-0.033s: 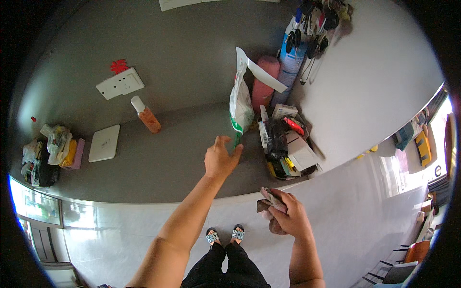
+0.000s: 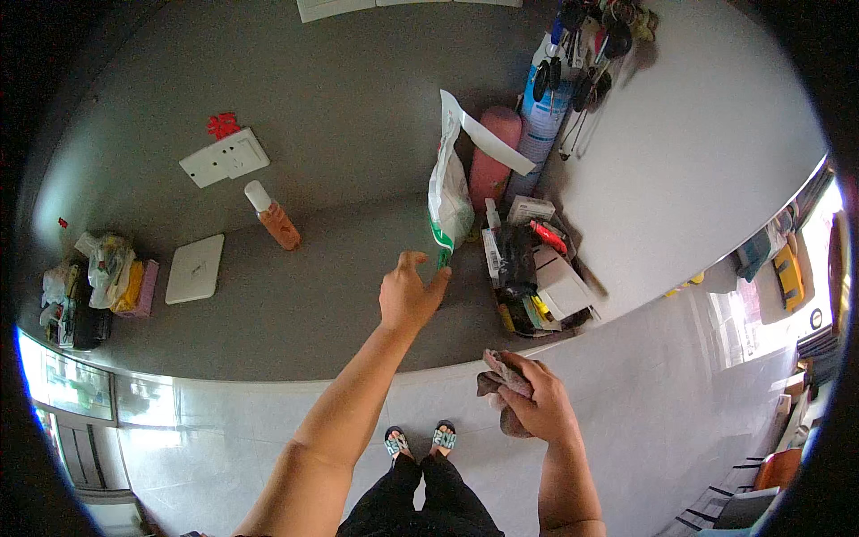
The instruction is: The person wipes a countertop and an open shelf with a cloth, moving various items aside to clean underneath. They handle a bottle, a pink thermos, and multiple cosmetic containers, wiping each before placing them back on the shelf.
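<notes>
My left hand is over the dark grey counter, its thumb and forefinger apart. It is nearest to the lower green end of a white and green plastic packet, which stands upright against the back with a torn white strip curling off its top. Whether the thumb touches the green end I cannot tell. In front of the counter's edge, my right hand is closed round a crumpled pinkish-brown cloth. A basket of odds and ends, with a white box and a black bag in it, sits right of the packet.
Behind the packet stand a pink container and a blue spray can, with keys hanging above. Leftward are an orange bottle with a white cap, a flat white square and bagged items. A socket plate is on the wall.
</notes>
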